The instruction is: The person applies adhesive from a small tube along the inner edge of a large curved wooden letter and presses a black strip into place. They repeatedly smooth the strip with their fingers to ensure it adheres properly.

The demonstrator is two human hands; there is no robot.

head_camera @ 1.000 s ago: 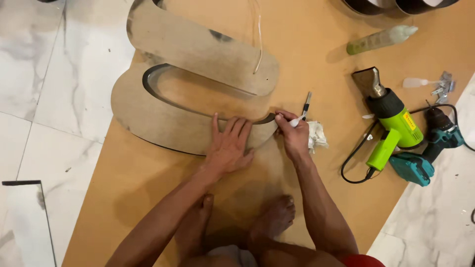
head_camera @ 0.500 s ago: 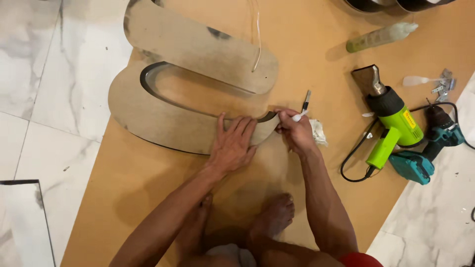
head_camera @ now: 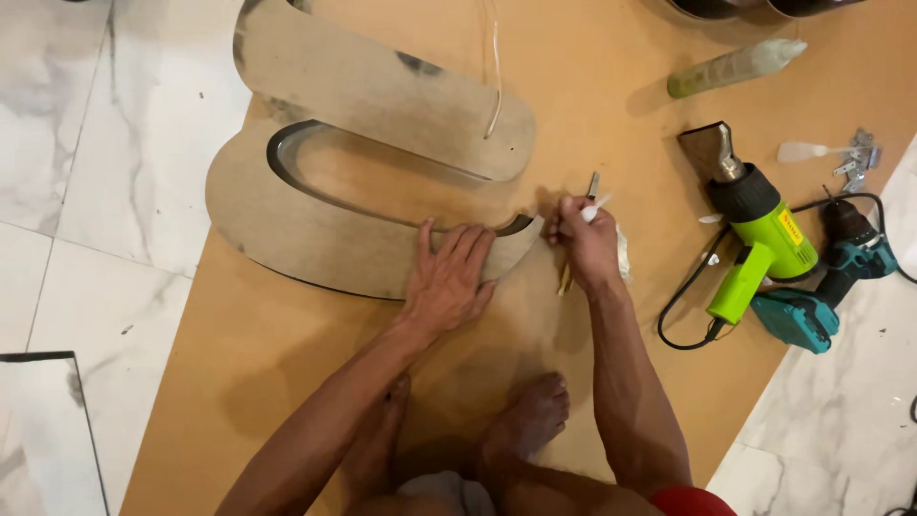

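Note:
A large curved metal letter shape [head_camera: 315,229] lies flat on a brown board [head_camera: 239,363] on the floor. My left hand [head_camera: 449,277] presses flat, fingers spread, on the lower right end of the shape. My right hand [head_camera: 587,244] is closed around a small thin tool with a white tip [head_camera: 594,196], right beside the pointed end of the shape. A bit of white cloth or paper [head_camera: 623,253] shows under that hand.
A green heat gun [head_camera: 755,229] and a teal cordless drill [head_camera: 831,287] lie to the right with a black cord. A green bottle [head_camera: 735,65] lies at the top right, small metal bits [head_camera: 855,158] near it. My bare feet [head_camera: 530,420] rest on the board. White marble tiles [head_camera: 86,172] surround it.
My left hand has shifted slightly right along the metal shape. My right hand stays at the tip with the small tool, raised a little.

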